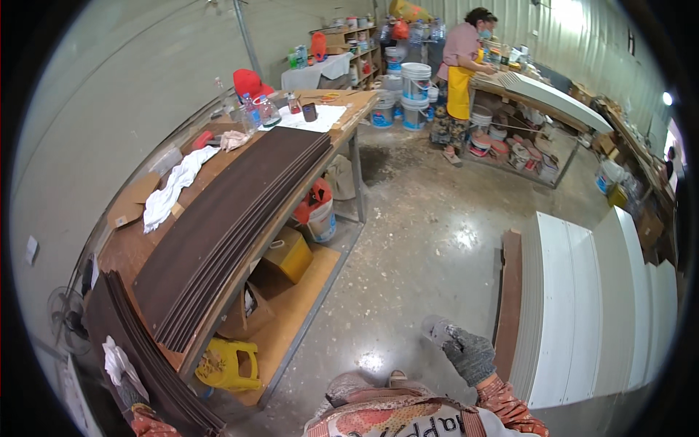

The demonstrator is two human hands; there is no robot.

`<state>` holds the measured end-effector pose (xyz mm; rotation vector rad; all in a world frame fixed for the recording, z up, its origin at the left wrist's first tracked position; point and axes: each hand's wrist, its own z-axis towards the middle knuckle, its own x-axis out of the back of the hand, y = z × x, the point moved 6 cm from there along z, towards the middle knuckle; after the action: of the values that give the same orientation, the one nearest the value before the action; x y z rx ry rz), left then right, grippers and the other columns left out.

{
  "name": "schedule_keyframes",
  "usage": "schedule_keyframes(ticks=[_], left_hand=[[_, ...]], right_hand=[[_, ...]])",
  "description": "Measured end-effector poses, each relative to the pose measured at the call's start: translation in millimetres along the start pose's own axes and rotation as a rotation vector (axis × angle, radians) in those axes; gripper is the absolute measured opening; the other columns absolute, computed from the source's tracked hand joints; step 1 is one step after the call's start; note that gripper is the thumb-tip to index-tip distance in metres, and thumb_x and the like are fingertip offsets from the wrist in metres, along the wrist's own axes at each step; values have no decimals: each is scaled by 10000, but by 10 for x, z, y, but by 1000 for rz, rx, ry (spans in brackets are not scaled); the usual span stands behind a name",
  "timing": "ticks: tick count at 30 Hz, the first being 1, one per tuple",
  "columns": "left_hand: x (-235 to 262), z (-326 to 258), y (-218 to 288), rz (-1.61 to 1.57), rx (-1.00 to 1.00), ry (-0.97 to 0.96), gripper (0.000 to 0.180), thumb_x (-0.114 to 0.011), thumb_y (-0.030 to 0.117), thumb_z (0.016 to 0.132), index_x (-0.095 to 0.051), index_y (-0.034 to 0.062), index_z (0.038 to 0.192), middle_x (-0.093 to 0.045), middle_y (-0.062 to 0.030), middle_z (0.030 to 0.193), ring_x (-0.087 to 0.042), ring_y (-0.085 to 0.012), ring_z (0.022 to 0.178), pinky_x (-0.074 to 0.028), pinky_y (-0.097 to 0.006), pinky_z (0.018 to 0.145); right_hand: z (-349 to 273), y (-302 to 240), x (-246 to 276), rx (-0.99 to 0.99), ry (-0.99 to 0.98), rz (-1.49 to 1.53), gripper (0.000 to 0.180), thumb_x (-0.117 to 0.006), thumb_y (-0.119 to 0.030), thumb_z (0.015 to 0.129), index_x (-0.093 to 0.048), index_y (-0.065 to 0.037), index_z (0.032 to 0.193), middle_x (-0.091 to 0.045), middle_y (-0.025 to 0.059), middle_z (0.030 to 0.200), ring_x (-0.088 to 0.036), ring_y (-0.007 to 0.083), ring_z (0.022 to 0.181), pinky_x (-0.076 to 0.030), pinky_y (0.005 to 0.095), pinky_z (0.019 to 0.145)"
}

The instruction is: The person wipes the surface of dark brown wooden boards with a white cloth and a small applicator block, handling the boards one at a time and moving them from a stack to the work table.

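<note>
My left hand [131,391], in a grey glove, is at the lower left over a stack of dark brown boards [135,342]. A crumpled white cloth [116,362] is in its grip against the boards' upper side. My right hand [455,341], also gloved in grey with a paler front part, hangs over the floor right of the middle. I see nothing plainly in it, and its finger shape is not clear. Beside my left hand, more dark brown boards [233,211] lie stacked along the workbench [116,251].
On the bench are a white rag [175,191], bottles [268,113] and white paper [320,118]. Beneath stand a yellow stool [227,364] and a yellow box [287,255]. White panels [561,313] lean at right. A person [462,65] works at the far table; paint buckets [416,91] stand nearby.
</note>
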<state>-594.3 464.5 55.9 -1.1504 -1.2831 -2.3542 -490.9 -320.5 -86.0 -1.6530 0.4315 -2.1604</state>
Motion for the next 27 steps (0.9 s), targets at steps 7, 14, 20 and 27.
schedule_keyframes(ticks=[7, 14, 20, 27], left_hand=[[-466, 254, 419, 82, 97, 112, 383, -496, 214, 880, -493, 13, 1206, -589, -156, 1136, -554, -271, 1028, -442, -362, 862], [-1951, 680, 1327, 275, 332, 32, 397, -519, 250, 873, -501, 7, 1186, -608, -160, 1107, -559, -274, 1062, -444, -349, 844], [-3200, 898, 1848, 461, -299, 64, 417, -497, 179, 855, -483, 31, 1245, -582, -176, 1145, -536, -338, 1076, -417, -417, 892], [-3503, 1056, 2203, 484, -428, 58, 559, -530, 143, 844, -341, 45, 1362, -463, -161, 1320, -476, -344, 1166, -372, -371, 984]], right_hand=[[907, 230, -98, 10, -8, 92, 343, -662, -338, 769, -632, -110, 1024, -648, 145, 785, -624, 329, 671, -484, 422, 596], [2099, 83, -520, -41, -40, 43, 371, -685, -267, 775, -599, -78, 1083, -641, 153, 803, -632, 313, 719, -502, 372, 651], [3311, 195, -608, -21, 163, 118, 383, -638, -191, 839, -542, -32, 1174, -612, 95, 895, -568, 155, 660, -477, 306, 596], [4800, -64, -633, -85, 320, 723, 421, -585, -196, 886, -471, -12, 1247, -548, 69, 1034, -525, 97, 712, -468, 233, 630]])
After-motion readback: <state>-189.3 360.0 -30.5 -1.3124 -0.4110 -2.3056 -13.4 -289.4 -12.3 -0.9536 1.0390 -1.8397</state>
